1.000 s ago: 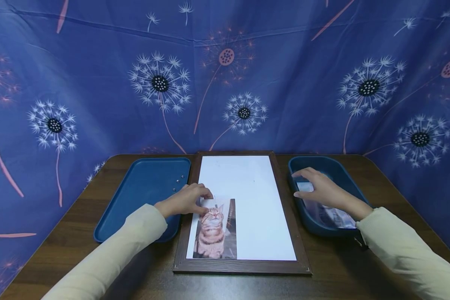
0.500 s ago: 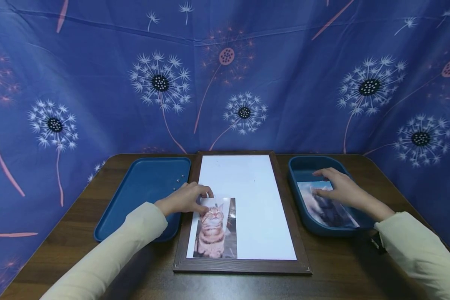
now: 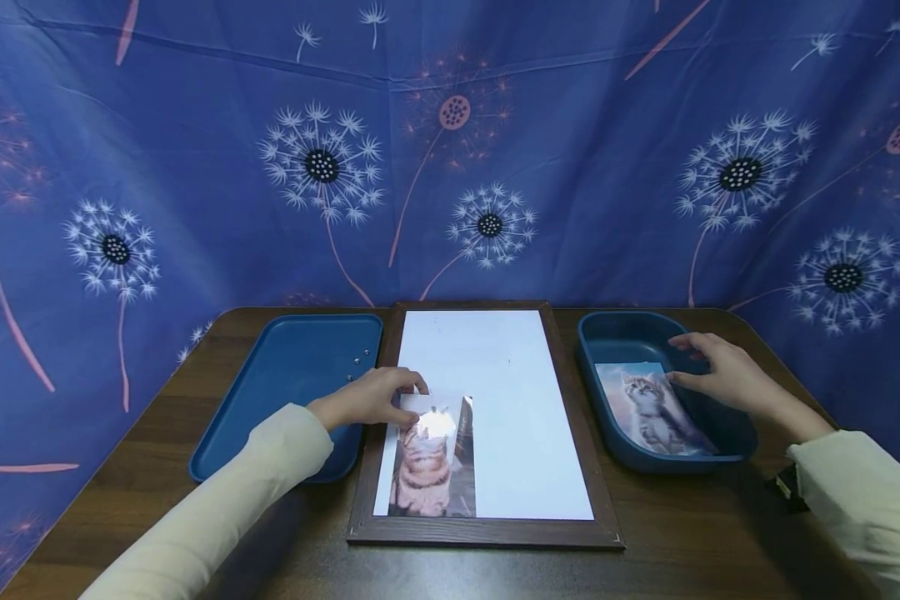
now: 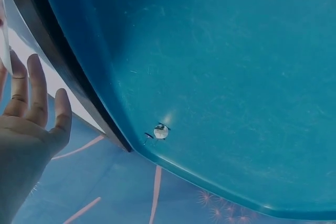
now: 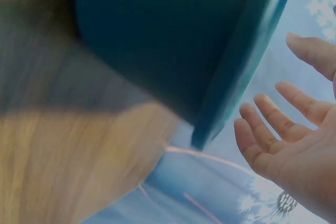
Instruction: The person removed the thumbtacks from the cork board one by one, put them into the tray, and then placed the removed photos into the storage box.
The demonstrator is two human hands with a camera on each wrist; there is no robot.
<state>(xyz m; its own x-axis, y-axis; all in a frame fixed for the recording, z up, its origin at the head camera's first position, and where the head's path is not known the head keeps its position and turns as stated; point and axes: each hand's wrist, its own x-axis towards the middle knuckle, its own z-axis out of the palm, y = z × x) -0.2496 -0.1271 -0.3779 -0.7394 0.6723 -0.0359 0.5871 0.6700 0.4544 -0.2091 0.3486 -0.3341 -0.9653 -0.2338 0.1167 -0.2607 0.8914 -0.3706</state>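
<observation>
My left hand (image 3: 371, 397) pinches the upper left corner of a glossy orange-cat photo (image 3: 425, 483), which overlaps the lower left part of a brown-framed whiteboard (image 3: 506, 400). Glare covers the cat's head. In the left wrist view, a pale edge of the photo (image 4: 5, 40) shows at the fingers. My right hand (image 3: 727, 375), fingers spread and holding nothing, hovers over the right side of a deep blue bin (image 3: 592, 400). A grey kitten photo (image 3: 648, 412) lies face up inside that bin.
To the left of the whiteboard lies a flat blue tray (image 3: 292, 392) with several small shiny round pieces near its right edge, one silver piece (image 4: 161, 131) showing large. A blue dandelion-print cloth (image 3: 607, 208) hangs behind the wooden table (image 3: 300, 550).
My right hand has moved right across the bin, uncovering the kitten photo. The left hand stays at the orange-cat photo's corner, and glare now falls on the cat's head.
</observation>
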